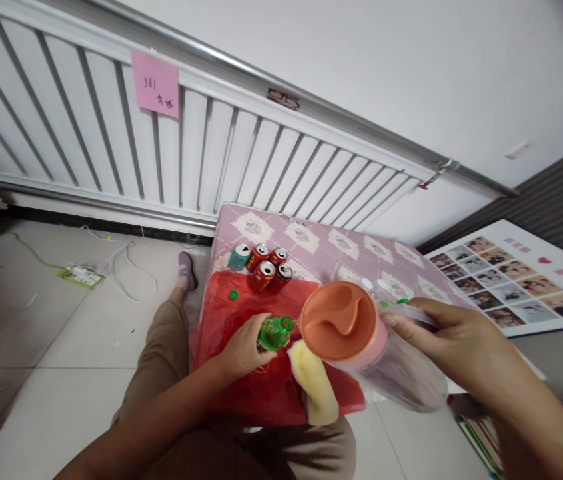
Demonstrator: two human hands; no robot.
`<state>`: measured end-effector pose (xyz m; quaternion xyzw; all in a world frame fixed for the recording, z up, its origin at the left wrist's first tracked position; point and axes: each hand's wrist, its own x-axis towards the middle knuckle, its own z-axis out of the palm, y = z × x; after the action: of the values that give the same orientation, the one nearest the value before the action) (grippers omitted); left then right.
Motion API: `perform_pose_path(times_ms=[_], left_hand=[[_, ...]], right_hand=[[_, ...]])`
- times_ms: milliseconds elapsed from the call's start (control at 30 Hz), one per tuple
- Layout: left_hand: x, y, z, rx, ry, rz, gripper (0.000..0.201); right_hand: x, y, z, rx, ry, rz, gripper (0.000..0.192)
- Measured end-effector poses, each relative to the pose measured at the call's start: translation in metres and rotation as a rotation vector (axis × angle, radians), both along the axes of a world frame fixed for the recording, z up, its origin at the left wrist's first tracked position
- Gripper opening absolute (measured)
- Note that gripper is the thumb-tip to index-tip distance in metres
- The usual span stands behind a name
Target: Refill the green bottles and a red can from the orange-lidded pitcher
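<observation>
My left hand (247, 348) is wrapped round a green plastic bottle (275, 333) with its mouth uncapped. My right hand (444, 337) grips the handle of a clear pitcher (411, 380) with an orange lid (326, 320). The pitcher is tipped over, its lid end close beside the bottle's mouth; whether liquid is running between them, I cannot tell. A loose green bottle cap (234, 295) lies on a red plastic sheet (226, 320). Just under the pitcher's lid is a yellow cloth (315, 383), near the front edge of the sheet.
Several opened drink cans (264, 275) stand grouped at the sheet's back edge, on a pink patterned table cover (306, 237). Behind the table runs a white radiator (241, 160). A photo board (516, 273) leans at the right. On the left floor lies a power strip (80, 276) with cables.
</observation>
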<state>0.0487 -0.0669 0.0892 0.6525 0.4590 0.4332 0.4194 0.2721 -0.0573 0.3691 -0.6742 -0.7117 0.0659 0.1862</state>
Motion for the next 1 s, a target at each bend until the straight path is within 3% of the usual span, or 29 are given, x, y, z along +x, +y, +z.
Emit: perform_pose_path(times_ms=[100,1000], left_hand=[[-0.0001,0.0001,0.0005,-0.003,0.005,0.005,0.079],[-0.0004,-0.0008,0.0045,-0.016,-0.015,0.006,0.079]], right_hand=[[-0.0003,0.0001,0.0014,-0.081,0.003,-0.02,0.052],[0.0022,0.0009,0.0018,-0.117,0.015,-0.049,0.057]])
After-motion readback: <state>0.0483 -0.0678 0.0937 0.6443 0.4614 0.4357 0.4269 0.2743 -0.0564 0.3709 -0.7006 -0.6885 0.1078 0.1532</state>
